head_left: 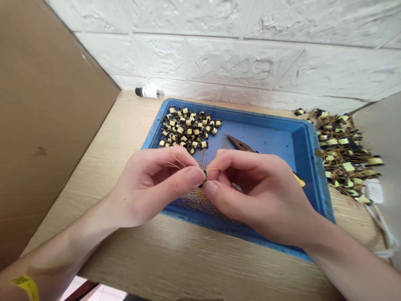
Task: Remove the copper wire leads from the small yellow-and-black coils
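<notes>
Over the front of a blue tray [320, 184], both hands meet at one small black coil bobbin [204, 176] with thin copper wires sticking out on either side. My left hand [159, 184] pinches it between thumb and forefinger, which hide most of it. From the other side, my right hand [250, 188] has its thumb and forefinger closed at the wire end [215, 169]. Behind the hands, pliers [239, 143] with rusty jaws lie in the tray, partly covered by the right hand. Loose clippings of wire [200, 201] spread beneath the fingers.
A heap of black-and-yellow coils [188, 127] fills the tray's back left. More coils with long wires [344, 154] are piled on the table right of the tray. A small bottle [149, 93] lies by the white wall. Cardboard [50, 104] stands at left; a white cable [384, 225] runs at right.
</notes>
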A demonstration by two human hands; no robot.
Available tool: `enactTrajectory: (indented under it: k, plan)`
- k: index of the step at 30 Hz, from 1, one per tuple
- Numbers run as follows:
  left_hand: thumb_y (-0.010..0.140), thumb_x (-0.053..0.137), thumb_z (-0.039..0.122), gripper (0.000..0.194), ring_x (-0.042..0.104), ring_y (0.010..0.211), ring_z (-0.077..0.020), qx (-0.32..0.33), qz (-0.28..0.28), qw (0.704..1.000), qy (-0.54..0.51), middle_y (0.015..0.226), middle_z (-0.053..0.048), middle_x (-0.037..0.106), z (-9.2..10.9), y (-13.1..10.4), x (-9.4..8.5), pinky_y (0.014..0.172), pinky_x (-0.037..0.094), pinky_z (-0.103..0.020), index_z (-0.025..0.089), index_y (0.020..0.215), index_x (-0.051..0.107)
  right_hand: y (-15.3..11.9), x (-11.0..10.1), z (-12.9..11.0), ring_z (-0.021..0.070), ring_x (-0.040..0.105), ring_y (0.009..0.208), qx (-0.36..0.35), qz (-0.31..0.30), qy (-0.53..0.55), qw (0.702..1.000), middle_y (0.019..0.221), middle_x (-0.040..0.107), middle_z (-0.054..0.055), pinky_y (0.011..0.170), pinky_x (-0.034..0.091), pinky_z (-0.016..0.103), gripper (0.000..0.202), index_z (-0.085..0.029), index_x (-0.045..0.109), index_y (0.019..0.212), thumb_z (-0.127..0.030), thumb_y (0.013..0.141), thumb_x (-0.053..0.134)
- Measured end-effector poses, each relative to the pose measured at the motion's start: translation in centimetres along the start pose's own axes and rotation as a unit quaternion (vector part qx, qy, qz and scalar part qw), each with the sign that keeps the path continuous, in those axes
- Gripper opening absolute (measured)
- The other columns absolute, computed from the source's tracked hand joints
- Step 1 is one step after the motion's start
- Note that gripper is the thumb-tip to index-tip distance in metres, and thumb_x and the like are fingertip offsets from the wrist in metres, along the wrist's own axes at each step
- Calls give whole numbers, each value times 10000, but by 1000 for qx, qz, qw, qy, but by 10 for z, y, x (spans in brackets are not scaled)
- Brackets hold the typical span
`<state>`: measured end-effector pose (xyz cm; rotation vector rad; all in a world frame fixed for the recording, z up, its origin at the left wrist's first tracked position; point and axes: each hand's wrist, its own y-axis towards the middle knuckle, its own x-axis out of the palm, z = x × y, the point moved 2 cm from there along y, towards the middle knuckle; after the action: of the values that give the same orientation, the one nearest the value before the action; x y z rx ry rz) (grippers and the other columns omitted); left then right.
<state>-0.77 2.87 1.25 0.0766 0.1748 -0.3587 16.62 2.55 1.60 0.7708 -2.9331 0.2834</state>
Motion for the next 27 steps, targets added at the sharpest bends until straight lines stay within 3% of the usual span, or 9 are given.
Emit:
enactTrajectory:
  k: [6,18,22,27]
  plan:
    - [872,674,236,168,444,476,-62,0,-12,1000,19,549,63,526,0,0,0,419,357,-149,220,705,695,-1,1,0,31,364,501,27,-24,54,998,551,461,-92,441,301,141,198,-169,597,713,-47,770,742]
    - [863,681,254,172,452,489,-78,-20,-8,1000,15,558,49,533,-1,-2,-2,420,345,-180,214,696,682,0,2,1,30,335,495,41,-23,54,997,548,424,-98,426,274,143,200,-172,581,717,-86,794,744]
    - [866,684,238,179,444,487,-71,-23,-2,1000,7,550,54,516,-3,-1,-1,429,343,-173,205,691,677,0,2,2,37,338,507,14,-10,7,1000,563,406,-95,428,277,161,169,-177,583,735,-95,830,696]
    - [878,684,250,177,467,500,-71,-33,-2,999,-5,567,55,534,-5,0,-1,441,361,-166,204,707,675,0,1,2,43,364,522,-70,39,-99,992,597,407,-86,430,308,180,137,-174,585,766,-110,875,638]
